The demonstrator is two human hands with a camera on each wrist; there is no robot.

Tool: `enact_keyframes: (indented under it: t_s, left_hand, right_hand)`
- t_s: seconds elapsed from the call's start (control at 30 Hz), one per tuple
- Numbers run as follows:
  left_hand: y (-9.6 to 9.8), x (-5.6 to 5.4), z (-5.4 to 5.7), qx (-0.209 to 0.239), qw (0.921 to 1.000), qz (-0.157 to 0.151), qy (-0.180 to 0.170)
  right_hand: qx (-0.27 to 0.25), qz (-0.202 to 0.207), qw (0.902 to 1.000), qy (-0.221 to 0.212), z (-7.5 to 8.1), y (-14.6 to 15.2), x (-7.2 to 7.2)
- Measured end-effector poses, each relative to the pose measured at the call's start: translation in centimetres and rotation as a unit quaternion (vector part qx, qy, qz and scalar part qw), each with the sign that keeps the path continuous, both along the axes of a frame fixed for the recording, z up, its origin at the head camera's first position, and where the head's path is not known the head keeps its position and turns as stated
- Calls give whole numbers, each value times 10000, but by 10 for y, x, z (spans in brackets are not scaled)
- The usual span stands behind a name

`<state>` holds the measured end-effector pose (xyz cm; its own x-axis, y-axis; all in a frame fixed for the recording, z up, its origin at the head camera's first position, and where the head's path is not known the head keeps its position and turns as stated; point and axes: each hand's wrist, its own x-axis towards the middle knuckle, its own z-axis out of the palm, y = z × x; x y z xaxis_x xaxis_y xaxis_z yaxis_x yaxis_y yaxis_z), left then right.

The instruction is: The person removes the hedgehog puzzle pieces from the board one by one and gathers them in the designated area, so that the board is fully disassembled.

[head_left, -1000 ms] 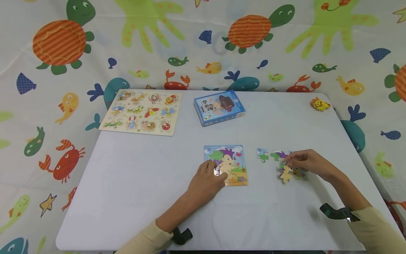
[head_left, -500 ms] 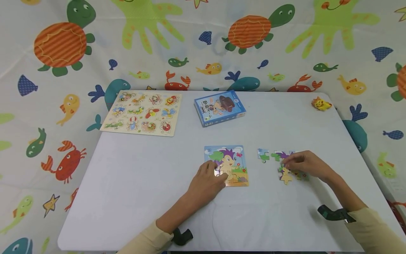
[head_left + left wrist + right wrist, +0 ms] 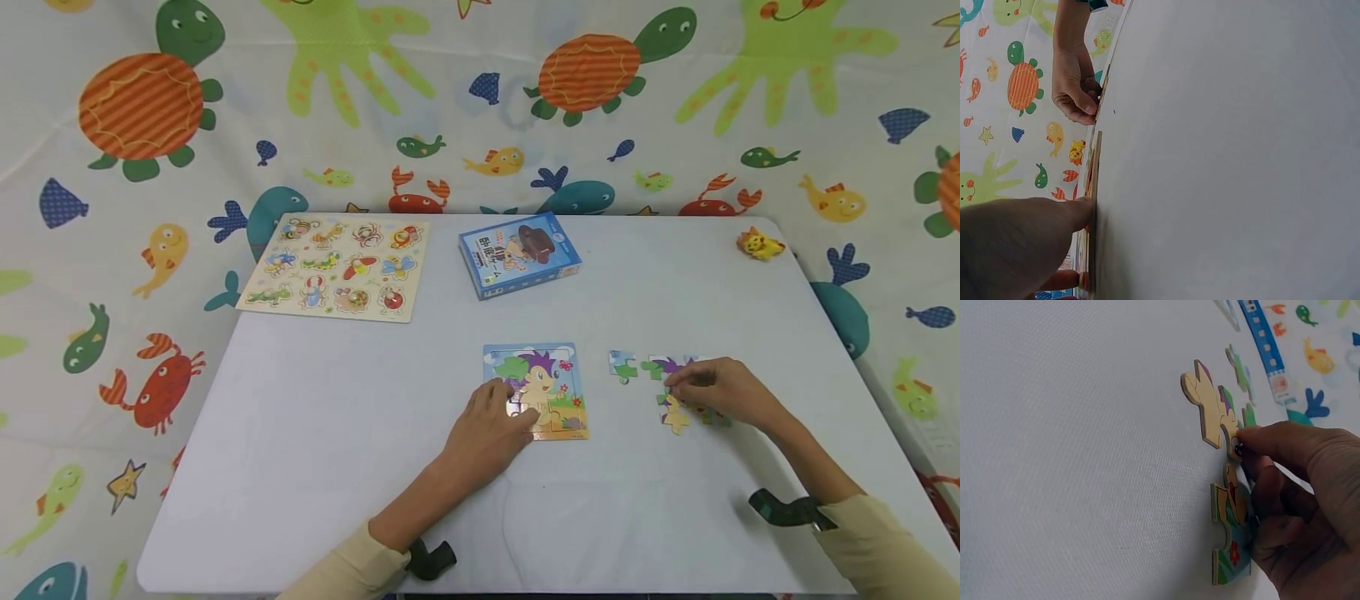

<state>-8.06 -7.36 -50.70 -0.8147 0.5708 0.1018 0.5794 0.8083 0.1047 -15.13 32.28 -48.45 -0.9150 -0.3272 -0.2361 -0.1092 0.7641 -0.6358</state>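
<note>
My left hand rests on the lower left of a square hedgehog picture puzzle, with the thumb on its lower part. In the left wrist view the board appears edge-on beneath that hand. To the right, my right hand is over a cluster of loose jigsaw pieces. Its thumb and fingers pinch a piece with a printed black eye, seen in the right wrist view. Beside it lie a cream piece and a piece with a red flower. My right hand hides part of the cluster.
Apart from the cluster lies a blue-and-green piece. Farther back are a wooden insect peg puzzle, a blue box and a small yellow toy figure near the right corner. A sea-animal print cloth hangs behind the white table.
My right hand has shifted slightly left over the cluster, its fingertips staying among the pieces. My left hand stays in place on the hedgehog puzzle.
</note>
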Motion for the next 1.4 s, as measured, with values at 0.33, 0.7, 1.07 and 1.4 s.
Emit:
enact_keyframes:
  t_s: [0.33, 0.7, 1.07, 1.4]
  left_hand:
    - [-4, 2, -1, -104, 9997, -95, 221]
    - [1, 8, 0, -400, 9978, -241, 469]
    - [1, 14, 4, -555, 9952, -277, 762]
    - [-1, 16, 7, -747, 9937, -245, 803]
  right_hand:
    - [-120, 138, 9988, 459, 13, -33, -18]
    - [-382, 1607, 9846, 566, 14, -170, -45]
    - [-237, 2223, 9737, 439, 4, -219, -44]
    - [-385, 2334, 9708, 388, 3, -223, -44]
